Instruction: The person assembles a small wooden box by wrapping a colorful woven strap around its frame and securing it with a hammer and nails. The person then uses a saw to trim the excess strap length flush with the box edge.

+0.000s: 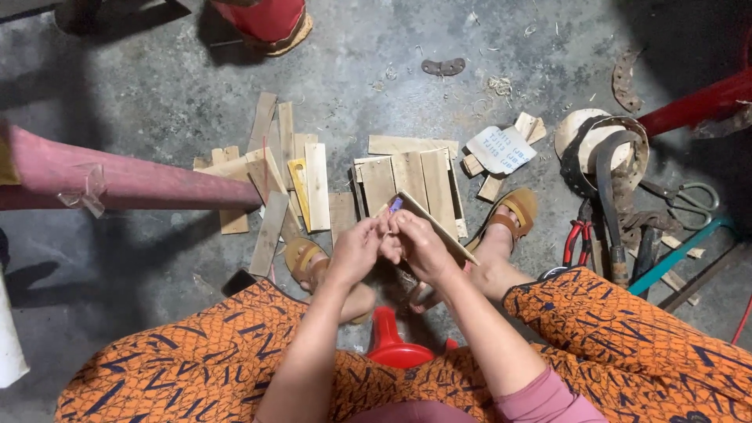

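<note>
My left hand and my right hand meet in front of me over the floor. Together they grip a thin flat wooden slat that slants down to the right. A small purple object pokes up at the slat's upper end by my fingertips; which hand holds it I cannot tell. Below the hands lie my two feet in tan sandals, and my knees in orange patterned cloth fill the lower view.
Loose wooden slats lie scattered on the concrete floor. A pink pole crosses from the left. A red funnel-shaped thing stands between my legs. Red-handled pliers, scissors, straps and a white card lie right.
</note>
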